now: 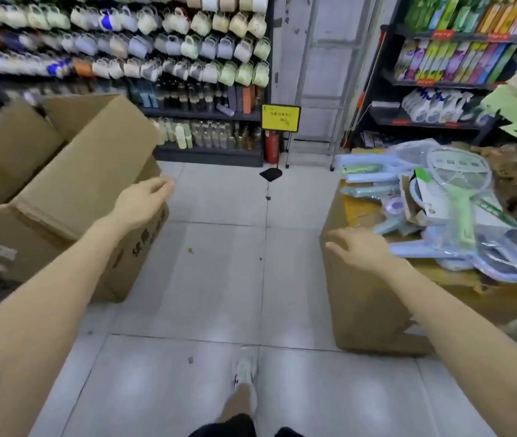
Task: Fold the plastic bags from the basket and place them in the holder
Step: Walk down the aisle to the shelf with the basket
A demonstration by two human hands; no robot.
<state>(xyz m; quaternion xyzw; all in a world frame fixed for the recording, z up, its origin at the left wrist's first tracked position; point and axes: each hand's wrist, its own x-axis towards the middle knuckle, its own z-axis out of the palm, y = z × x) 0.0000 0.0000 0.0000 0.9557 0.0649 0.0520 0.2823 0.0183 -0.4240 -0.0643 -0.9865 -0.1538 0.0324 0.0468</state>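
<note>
Reaching out in front, both bare arms stretch over a grey tiled floor in a shop aisle. The left hand is flat, with its fingers straight and close together, and it holds nothing. It is in front of the near corner of a big brown cardboard box with its flaps open. I cannot tell if it touches the box.

The right hand is loose, with its fingers a little spread and bent, and it holds nothing. It is over the top corner of a second brown box on the right side. On top of that box lies a pile of bug-zapper rackets in see-through wrappers. They are green and pale blue, and some lie on top of others.

I cannot tell where the plastic bags are or how they look. I cannot pick out their basket or holder.

Down low, one leg is out in front in a white shoe. At the back, dark shelves hold rows and rows of small pale tubs with handles, in white, green and blue, with bottles under them. A yellow sign stands on a thin pole, and a red fire extinguisher stands just beside it. More shelves on the right hold bright flat packs. Everything looks a bit blurry.
</note>
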